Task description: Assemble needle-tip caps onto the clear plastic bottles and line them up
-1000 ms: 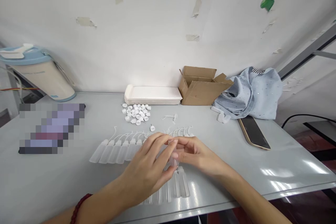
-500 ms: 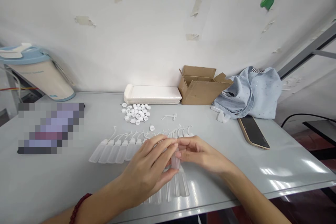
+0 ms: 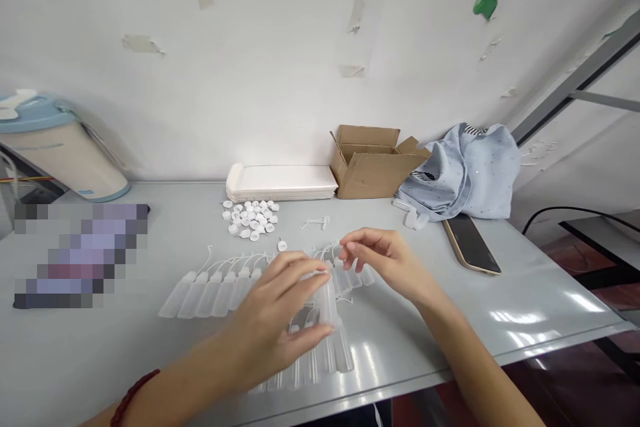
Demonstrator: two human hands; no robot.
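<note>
My left hand (image 3: 277, 317) is closed round a small translucent squeeze bottle (image 3: 328, 301), held upright just above the grey table (image 3: 450, 320). My right hand (image 3: 383, 259) hovers a little up and right of it, thumb and forefinger pinched; what they hold, if anything, I cannot make out. A row of like bottles with thin curved tips (image 3: 213, 285) lies left of my hands. More bottles (image 3: 325, 357) lie side by side under my left hand near the front edge. A pile of white caps (image 3: 250, 219) sits further back.
A single cap (image 3: 281, 246) and a loose white tip (image 3: 316, 223) lie behind the bottles. At the wall are stacked white trays (image 3: 280, 181), an open cardboard box (image 3: 373, 163), a blue cloth (image 3: 465, 173) and a blue-lidded jug (image 3: 60, 147). A phone (image 3: 470, 243) lies right.
My right hand has come off the bottle's top and lifted up and to the right. My left hand keeps the bottle. The view has swung slightly right.
</note>
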